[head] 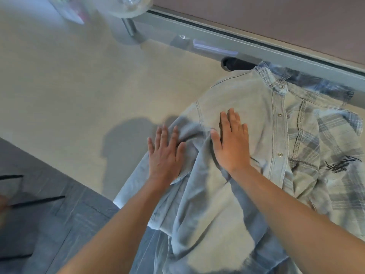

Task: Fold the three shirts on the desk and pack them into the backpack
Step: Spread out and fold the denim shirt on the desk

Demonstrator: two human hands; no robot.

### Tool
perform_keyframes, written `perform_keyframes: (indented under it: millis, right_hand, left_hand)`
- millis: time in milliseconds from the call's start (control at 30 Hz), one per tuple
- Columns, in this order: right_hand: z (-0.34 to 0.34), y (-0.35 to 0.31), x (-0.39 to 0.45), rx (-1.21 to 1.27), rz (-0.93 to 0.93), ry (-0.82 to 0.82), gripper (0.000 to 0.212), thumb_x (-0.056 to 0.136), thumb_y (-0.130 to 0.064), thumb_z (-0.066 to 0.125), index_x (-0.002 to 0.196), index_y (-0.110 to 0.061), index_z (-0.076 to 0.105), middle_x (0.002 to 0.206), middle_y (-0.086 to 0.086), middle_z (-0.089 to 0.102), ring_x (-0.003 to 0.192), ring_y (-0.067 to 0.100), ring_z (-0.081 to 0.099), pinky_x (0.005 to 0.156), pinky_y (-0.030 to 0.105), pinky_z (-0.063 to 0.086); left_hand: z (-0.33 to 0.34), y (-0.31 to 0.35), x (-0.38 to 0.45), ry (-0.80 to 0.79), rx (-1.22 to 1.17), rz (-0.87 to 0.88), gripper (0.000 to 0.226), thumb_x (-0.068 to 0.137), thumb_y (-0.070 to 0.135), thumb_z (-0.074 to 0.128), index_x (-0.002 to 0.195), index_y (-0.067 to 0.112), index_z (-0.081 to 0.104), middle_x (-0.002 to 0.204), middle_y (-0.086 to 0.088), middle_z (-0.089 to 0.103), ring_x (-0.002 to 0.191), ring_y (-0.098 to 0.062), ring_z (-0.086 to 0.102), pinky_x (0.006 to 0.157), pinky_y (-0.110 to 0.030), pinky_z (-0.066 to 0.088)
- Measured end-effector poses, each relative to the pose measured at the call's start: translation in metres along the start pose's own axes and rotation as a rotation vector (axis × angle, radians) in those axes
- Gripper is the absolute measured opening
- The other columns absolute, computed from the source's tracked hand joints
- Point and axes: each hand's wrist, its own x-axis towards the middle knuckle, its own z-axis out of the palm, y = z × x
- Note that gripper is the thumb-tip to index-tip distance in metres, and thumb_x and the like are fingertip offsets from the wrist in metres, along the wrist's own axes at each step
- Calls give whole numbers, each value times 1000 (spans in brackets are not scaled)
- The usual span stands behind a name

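Observation:
A pale denim shirt (243,99) lies spread on the beige desk (69,91), collar toward the far edge, snap buttons down its front. Its left sleeve (138,184) hangs over the desk's near edge. My left hand (166,155) presses flat on the bunched sleeve near the shoulder, fingers straight. My right hand (233,143) lies flat on the shirt's chest, fingers straight. Beneath it on the right lies a plaid shirt (335,155) with dark script print. No backpack is visible.
A grey rail (256,52) runs along the desk's far edge, with a dark cable hole (235,64) behind the collar. A blurred clear container (73,8) and round base (130,6) stand at the far left. Grey floor (49,224) lies below the near edge.

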Motion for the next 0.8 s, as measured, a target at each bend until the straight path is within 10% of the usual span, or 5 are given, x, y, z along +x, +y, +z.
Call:
perform_keyframes:
  millis: [400, 800]
  right_hand:
    - [49, -113, -64, -221, -697, -313, 82, 99, -65, 38, 166, -19, 23, 175, 9, 6, 162, 26, -4, 130, 50, -4]
    - [80, -124, -78, -281, -673, -319, 77, 104, -66, 18, 168, -25, 9, 176, 3, 0, 162, 21, -8, 130, 51, -4]
  left_hand:
    - [4, -116, -161, 80, -8, -342, 77, 106, 58, 37, 164, 12, 17, 174, -7, 6, 160, -24, 1, 128, -55, 10]
    - [15, -128, -170, 469, -171, -327, 6, 93, 5, 65, 98, 7, 63, 141, -12, 54, 137, -32, 44, 111, -61, 38]
